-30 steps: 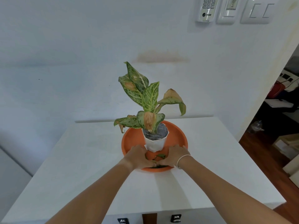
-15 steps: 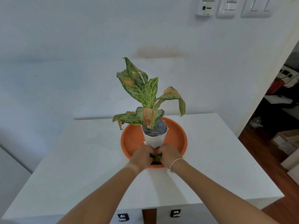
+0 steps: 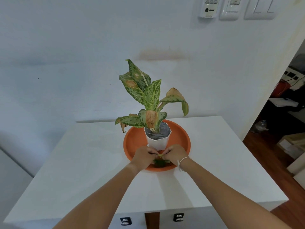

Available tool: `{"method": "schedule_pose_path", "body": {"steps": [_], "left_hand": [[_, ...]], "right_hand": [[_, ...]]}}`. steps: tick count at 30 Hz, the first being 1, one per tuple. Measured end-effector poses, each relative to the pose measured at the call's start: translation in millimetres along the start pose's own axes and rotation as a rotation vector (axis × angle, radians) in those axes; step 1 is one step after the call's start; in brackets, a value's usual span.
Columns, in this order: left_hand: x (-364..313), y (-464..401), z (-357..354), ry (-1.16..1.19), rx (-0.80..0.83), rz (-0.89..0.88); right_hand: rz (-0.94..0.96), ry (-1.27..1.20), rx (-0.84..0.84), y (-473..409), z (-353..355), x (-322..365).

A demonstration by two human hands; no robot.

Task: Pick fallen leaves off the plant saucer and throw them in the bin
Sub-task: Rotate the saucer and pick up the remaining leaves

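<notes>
An orange plant saucer (image 3: pixel 135 139) sits on a white table (image 3: pixel 82 162) and holds a white pot (image 3: pixel 156 142) with a speckled green plant (image 3: pixel 148 98). At the saucer's near edge lie fallen leaves (image 3: pixel 160 162), dark green with a yellowish bit. My left hand (image 3: pixel 143 157) and my right hand (image 3: pixel 175 154) meet over them just in front of the pot, fingers curled and pinching the leaves between them. The hands hide most of the leaves. No bin is in view.
A white wall rises right behind the table, with a remote holder (image 3: pixel 208 7) and switches (image 3: pixel 262 9) high up. A doorway at the right opens onto a wooden floor (image 3: pixel 270 156) with boxes. Two drawer knobs (image 3: pixel 125 221) show under the table's front edge.
Both hands have drawn together from the saucer's sides to its near middle, gathering the leaves between the fingers. The view has tilted slightly downward.
</notes>
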State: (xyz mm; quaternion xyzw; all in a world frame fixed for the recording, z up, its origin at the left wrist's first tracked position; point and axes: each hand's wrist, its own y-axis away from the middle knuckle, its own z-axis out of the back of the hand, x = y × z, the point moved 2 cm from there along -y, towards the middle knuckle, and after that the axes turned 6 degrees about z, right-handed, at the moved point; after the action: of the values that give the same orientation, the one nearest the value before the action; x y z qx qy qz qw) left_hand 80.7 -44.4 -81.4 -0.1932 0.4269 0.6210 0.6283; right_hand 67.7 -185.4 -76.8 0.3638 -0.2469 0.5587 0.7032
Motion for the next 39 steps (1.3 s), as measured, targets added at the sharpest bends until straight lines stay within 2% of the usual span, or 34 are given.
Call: {"method": "schedule_pose_path", "body": {"steps": [6, 10, 14, 19, 22, 25, 27, 31, 39], "left_hand": [[0.7, 2.4, 9.9, 0.305, 0.042, 0.129], [1.7, 3.4, 12.7, 0.409, 0.035, 0.173], [-1.0, 4.7, 13.8, 0.36, 0.033, 0.181], [-6.9, 8.2, 9.8, 0.163, -0.013, 0.112], [-9.3, 5.8, 7.7, 0.271, -0.078, 0.191], [-6.7, 4.5, 9.3, 0.525, -0.071, 0.364], [-4.1, 4.5, 11.0, 0.61, -0.053, 0.396], [-3.5, 6.2, 12.0, 0.655, -0.063, 0.381], [-11.5, 9.6, 11.4, 0.641, -0.077, 0.359]], "right_hand": [[-0.127, -0.449, 0.044, -3.4, 11.5, -8.0], [-0.172, -0.788, 0.094, 2.8, 16.8, -7.3], [-0.194, -0.971, 0.109, 5.0, 20.1, -6.3], [-0.221, -1.135, 0.152, 7.0, 23.3, -7.1], [-0.338, -1.27, 0.097, 8.8, 25.4, -10.6], [-0.417, -1.347, 0.047, 11.2, 27.6, -13.9], [-0.458, -1.39, -0.003, 12.0, 28.9, -14.7], [-0.494, -1.414, -0.045, 9.4, 29.7, -21.3], [-0.39, -1.399, -0.001, 10.8, 33.3, -23.0]]}}
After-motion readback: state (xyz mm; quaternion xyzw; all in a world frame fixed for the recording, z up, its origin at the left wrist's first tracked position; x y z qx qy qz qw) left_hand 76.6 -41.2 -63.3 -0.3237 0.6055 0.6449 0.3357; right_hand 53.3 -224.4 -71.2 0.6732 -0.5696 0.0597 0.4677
